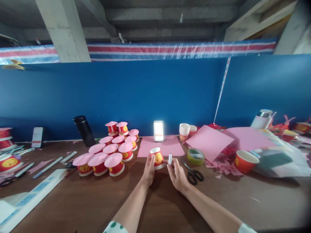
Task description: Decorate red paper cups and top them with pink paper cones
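A red paper cup point(159, 159) with a yellow emblem and a white rim stands in front of me, tilted slightly. My left hand point(148, 170) is wrapped round its left side. My right hand point(178, 174) pinches a white pen-like tube point(170, 159), its tip pointing up, and a finger reaches to the cup's right side. Behind the cup lie pink sheets point(170, 146). Black-handled scissors point(195, 177) rest just right of my right hand, below a roll of yellow-green tape point(195, 157).
Several red cups with pink cone tops point(113, 160) stand at the left, before a black bottle point(84, 131). A lit phone point(158, 131) leans behind the sheets. Pink paper point(210, 142), scraps and another red cup point(246, 161) lie right. A power strip point(34, 200) is lower left.
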The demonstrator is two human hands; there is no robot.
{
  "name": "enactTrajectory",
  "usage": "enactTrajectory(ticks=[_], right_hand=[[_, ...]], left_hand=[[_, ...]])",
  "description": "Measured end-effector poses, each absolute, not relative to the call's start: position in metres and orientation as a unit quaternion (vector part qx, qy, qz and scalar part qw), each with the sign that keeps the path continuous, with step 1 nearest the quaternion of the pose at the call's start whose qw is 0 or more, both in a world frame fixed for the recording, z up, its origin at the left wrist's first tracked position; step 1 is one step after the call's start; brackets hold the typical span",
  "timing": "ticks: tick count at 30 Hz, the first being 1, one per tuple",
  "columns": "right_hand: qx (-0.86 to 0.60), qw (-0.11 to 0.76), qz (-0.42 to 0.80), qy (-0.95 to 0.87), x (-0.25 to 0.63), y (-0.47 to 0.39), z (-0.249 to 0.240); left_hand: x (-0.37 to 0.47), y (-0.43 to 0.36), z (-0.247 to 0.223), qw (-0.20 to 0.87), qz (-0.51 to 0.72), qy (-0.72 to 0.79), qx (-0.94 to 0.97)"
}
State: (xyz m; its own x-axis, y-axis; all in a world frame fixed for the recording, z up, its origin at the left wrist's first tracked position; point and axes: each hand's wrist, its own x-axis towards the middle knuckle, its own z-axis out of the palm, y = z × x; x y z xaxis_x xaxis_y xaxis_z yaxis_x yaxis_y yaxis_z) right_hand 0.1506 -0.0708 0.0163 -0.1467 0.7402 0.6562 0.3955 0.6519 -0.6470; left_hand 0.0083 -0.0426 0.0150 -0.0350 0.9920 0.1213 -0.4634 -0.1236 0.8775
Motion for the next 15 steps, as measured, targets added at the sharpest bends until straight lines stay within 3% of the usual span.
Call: enactTrajectory(ticks=[15], right_hand=[[-0.396, 0.498, 0.136, -0.759, 0.1491, -0.0737, 0.0153]], left_hand=[[0.0067, -0.0473, 0.0192, 0.535, 0.642, 0.392, 0.384]])
